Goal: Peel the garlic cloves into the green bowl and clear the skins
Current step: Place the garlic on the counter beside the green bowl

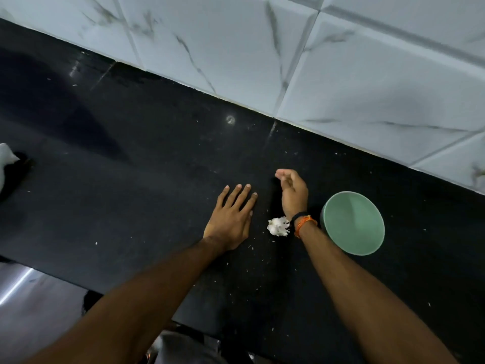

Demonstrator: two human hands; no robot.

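Observation:
My left hand (232, 218) lies flat on the black counter (131, 179), palm down, fingers straight and spread. My right hand (292, 191) stands on its edge a little to the right, fingers loosely curved, holding nothing that I can see. A small white heap of garlic skins (278, 226) sits on the counter between my two wrists, right beside my right wrist with its orange and black bands. The green bowl (353, 223) stands just right of my right wrist; its visible inside looks bare. No garlic cloves are visible.
Tiny white skin flecks are scattered over the counter around my hands. A marbled white tile wall (341, 74) runs along the counter's back edge. A white object (5, 158) shows at the far left edge. The counter's front edge lies below my forearms.

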